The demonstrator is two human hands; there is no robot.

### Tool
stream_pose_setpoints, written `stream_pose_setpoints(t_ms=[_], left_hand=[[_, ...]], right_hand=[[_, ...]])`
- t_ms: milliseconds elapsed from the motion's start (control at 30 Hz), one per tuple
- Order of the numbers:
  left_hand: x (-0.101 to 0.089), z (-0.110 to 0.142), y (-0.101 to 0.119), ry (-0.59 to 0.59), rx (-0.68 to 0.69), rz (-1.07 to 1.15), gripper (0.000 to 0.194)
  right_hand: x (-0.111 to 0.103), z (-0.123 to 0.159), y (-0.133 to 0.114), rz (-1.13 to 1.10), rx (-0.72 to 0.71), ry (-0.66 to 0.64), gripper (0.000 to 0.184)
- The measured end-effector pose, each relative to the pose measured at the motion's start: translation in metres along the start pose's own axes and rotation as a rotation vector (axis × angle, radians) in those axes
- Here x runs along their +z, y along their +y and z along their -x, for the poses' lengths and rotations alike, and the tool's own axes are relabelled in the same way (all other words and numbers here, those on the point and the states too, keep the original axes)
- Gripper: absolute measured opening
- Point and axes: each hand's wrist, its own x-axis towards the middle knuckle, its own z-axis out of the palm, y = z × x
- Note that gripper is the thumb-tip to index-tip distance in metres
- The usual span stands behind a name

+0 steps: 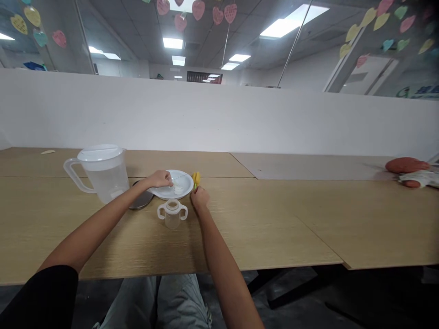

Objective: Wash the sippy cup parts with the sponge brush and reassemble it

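Observation:
My left hand reaches over a white plate, its fingers pinched together. A thin line runs from the fingertips across the plate, too fine to name. Small whitish pieces lie on the plate. My right hand is closed at the plate's right edge around the lower part of a yellow object with a bit of green; its kind is unclear. In front of the plate stands a clear sippy cup with two white handles and an open top. Neither hand touches the cup.
A lidded translucent pitcher stands left of the plate, beside a dark round lid-like disc partly under my left forearm. A flat pale piece lies far left. Red and white items sit far right. A white wall borders the table.

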Motion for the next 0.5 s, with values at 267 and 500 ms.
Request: stream_pose_setpoints(t_ms=[267,500], left_hand=[[0.023,0.003,-0.007,0.432,-0.045,0.319,0.065],[0.050,-0.008,-0.001,0.715,-0.087,0.939,0.062]], right_hand=[[-0.004,0.001,0.000,-0.197,0.102,0.137,0.013],[-0.016,0.007,-0.015,-0.454,-0.124,0.519,0.022]])
